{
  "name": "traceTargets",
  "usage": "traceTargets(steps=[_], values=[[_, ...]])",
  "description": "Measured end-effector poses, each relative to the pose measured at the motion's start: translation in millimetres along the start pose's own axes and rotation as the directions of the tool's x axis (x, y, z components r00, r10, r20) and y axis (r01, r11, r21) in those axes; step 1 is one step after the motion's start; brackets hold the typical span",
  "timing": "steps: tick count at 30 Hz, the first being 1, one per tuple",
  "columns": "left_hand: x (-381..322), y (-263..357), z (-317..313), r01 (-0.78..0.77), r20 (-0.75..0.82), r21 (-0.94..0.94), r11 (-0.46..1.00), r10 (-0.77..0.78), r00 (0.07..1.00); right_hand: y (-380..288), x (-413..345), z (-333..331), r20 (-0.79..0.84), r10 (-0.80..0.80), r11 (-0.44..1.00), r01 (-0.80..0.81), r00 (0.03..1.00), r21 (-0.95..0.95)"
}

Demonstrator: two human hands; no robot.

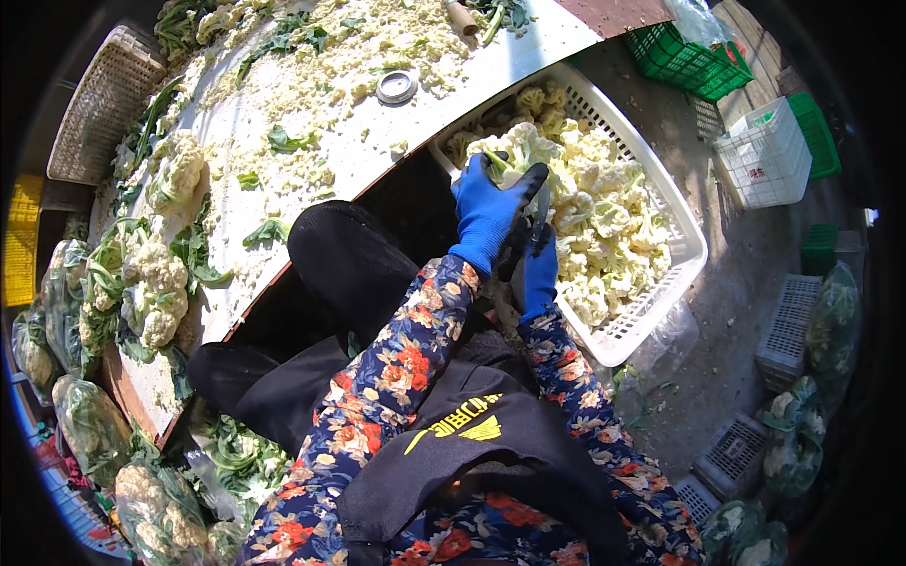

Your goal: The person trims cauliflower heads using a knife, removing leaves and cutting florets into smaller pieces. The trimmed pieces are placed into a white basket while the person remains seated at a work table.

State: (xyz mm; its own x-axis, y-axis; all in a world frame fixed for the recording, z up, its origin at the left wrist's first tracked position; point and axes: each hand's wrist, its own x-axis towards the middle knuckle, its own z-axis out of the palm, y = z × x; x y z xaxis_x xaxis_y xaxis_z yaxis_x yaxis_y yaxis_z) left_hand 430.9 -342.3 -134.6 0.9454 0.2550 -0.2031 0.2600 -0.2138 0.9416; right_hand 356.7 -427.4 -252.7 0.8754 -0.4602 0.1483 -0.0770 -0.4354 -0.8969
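My left hand [488, 201], in a blue knit glove with dark fingertips, grips a piece of cauliflower [524, 152] by its pale green stem. Just below and to the right, my right hand [536, 272], gloved alike, is closed on a knife [541, 209], whose dark blade points up towards the cauliflower. Part of the handle is hidden by the fingers. Both hands are over the near left side of a white plastic basket [690, 244], which holds many cut cauliflower florets [601, 219].
A white-topped table [453, 120] bears crumbs, leaves, a round metal lid [396, 87] and whole cauliflowers [156, 283]. Bagged cauliflowers [92, 424] lie at the lower left. Green crates [686, 60], a white crate [768, 152] and grey crates [789, 325] stand at the right.
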Motion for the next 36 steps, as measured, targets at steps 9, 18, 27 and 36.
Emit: traceTargets(steps=[9,18,27,36], values=[[-0.4,-42.6,-2.6,-0.446,-0.109,0.018,0.895,0.445,0.889,-81.9,84.5,-74.8,0.513,-0.247,0.725,0.508,0.822,-0.465],[26.3,-57.2,-5.7,-0.415,-0.002,-0.121,0.902,0.418,0.908,-82.8,112.2,-73.1,0.696,0.42,0.868,-0.481,0.583,-0.122],[6.8,-29.2,-41.4,-0.399,0.321,-0.333,0.854,0.501,0.804,-84.7,80.3,-108.7,0.486,0.23,0.957,-0.287,0.843,0.045],[16.8,-7.6,-47.0,-0.669,0.469,-0.015,0.743,0.596,0.652,-91.6,107.5,-110.5,0.667,-0.337,0.641,0.681,0.664,-0.354]])
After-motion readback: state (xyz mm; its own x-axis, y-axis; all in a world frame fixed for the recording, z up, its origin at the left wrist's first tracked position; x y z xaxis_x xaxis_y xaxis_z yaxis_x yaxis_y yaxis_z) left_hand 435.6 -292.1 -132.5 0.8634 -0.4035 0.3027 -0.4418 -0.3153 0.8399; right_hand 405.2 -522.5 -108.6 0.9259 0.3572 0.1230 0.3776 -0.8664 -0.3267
